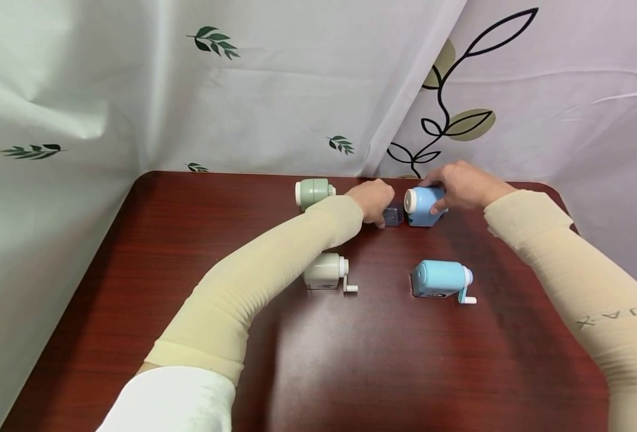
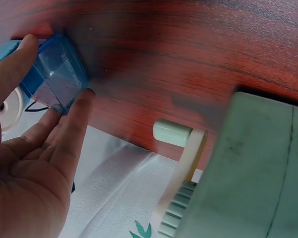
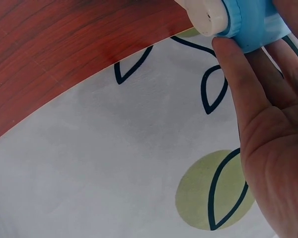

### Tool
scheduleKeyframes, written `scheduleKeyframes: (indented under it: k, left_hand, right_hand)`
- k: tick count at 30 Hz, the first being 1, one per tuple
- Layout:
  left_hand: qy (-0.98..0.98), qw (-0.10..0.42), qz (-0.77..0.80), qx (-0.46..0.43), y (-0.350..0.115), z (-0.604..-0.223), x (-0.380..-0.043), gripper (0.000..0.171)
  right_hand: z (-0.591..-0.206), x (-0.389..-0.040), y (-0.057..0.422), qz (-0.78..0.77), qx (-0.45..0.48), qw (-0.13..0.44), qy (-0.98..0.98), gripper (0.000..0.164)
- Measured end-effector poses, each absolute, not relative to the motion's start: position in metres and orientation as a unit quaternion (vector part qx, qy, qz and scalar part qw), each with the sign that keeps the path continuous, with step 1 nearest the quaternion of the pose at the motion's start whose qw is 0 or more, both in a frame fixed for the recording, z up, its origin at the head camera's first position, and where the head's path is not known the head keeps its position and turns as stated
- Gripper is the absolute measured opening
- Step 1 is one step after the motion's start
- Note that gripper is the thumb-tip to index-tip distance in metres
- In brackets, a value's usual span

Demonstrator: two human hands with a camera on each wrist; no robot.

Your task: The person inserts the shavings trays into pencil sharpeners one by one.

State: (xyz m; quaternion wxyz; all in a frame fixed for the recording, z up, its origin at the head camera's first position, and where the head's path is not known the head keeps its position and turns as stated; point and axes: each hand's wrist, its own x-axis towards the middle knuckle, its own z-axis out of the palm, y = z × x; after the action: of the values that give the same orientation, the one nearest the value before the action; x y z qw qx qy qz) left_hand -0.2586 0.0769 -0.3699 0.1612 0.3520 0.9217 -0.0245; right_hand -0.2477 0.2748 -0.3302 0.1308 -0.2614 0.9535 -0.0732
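Near the back edge of the table, a blue hand-crank pencil sharpener (image 1: pixel 426 201) is gripped by my right hand (image 1: pixel 461 183), fingers over its top and far side. Its white round end faces left in the head view. My left hand (image 1: pixel 372 200) pinches a clear blue shavings drawer (image 1: pixel 393 216) just left of that sharpener. In the left wrist view, thumb and fingers lie on opposite edges of the drawer (image 2: pixel 62 74). The right wrist view shows the blue sharpener (image 3: pixel 253 22) against the right fingers, its far part cut off by the frame.
A green sharpener (image 1: pixel 314 192) stands left of my left hand, partly behind the sleeve. Nearer are a grey-white sharpener (image 1: pixel 323 273), overlapped by the left forearm, and a light-blue sharpener (image 1: pixel 439 278), both with cranks. A patterned white curtain (image 1: pixel 275 96) hangs behind the wooden table (image 1: pixel 372 360).
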Motion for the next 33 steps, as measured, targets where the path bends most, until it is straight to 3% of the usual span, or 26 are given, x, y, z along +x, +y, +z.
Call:
scheduleKeyframes:
  k: [26,33]
  left_hand:
    - [0.926,0.173,0.0,0.335,0.092,-0.371,-0.261,0.036]
    - [0.929,0.172,0.007,0.327,0.096,-0.372,-0.261,0.047]
  right_hand:
    - [-0.33,-0.25,0.275,-0.067,-0.269,0.131,0.952,0.056]
    - [-0.33,-0.249,0.275,-0.07,-0.274,0.128,0.951,0.055]
